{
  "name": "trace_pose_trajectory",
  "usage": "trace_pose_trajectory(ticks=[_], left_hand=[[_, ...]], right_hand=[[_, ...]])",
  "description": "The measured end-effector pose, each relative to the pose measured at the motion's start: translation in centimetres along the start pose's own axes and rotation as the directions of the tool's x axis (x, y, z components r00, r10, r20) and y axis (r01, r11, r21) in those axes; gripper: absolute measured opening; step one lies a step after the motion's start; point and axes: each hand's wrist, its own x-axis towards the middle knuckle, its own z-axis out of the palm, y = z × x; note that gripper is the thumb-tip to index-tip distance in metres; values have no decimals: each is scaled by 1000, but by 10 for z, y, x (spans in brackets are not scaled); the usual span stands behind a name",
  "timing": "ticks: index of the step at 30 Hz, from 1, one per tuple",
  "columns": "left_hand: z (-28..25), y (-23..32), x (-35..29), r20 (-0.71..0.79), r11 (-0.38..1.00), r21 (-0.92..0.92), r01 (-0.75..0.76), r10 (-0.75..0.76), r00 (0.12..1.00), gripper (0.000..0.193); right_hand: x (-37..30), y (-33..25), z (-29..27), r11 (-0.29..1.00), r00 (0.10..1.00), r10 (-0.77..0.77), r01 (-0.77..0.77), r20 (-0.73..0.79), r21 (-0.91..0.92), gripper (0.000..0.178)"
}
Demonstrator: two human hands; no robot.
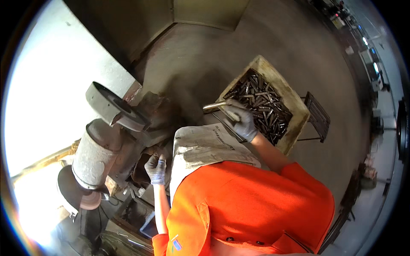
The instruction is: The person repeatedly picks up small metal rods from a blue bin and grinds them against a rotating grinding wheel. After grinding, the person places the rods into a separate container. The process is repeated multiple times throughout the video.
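Observation:
My right hand (244,122), in a grey glove, grips a short metal rod (215,105) that points left, beside the near-left edge of a pale crate (294,115). Many dark metal rods (267,106) lie jumbled in that crate. My left hand (156,169), gloved too, is curled closed with the thumb up, left of my lap. Whatever its fingers may hold is hidden. Left of it stands a grey bench grinder (96,155). A round wheel guard (115,106) is at its far end, and a grinding wheel (91,200) shows at its near end.
A pale printed sack cloth (205,147) covers my lap. The crate rests on a dark slatted stand (318,117). Large dark panels (205,13) rise at the far side. Machine parts and cables crowd the lower left, beside a bright white wall (47,85).

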Motion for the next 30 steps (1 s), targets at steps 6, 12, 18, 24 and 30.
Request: trace_pose_trajectory(ticks=[6, 12, 18, 24, 30], left_hand=[[-16, -45, -3, 309, 864, 414, -286, 162, 937, 15], [1, 12, -10, 315, 668, 713, -213, -34, 948, 33], [-44, -19, -42, 102, 674, 728, -129, 80, 992, 31], [-139, -68, -173, -614, 916, 318, 244, 3, 789, 31], [-220, -194, -334, -950, 877, -102, 470, -226, 216, 25]], right_hand=[[-39, 55, -94, 856, 919, 358, -394, -166, -335, 27], [-4, 0, -68, 685, 800, 594, -556, -81, -470, 24], [20, 23, 51, 955, 787, 296, -246, 541, -166, 16], [17, 16, 113, 922, 522, 379, -281, 764, -266, 19], [29, -2, 132, 889, 415, 458, -188, 786, -418, 23]])
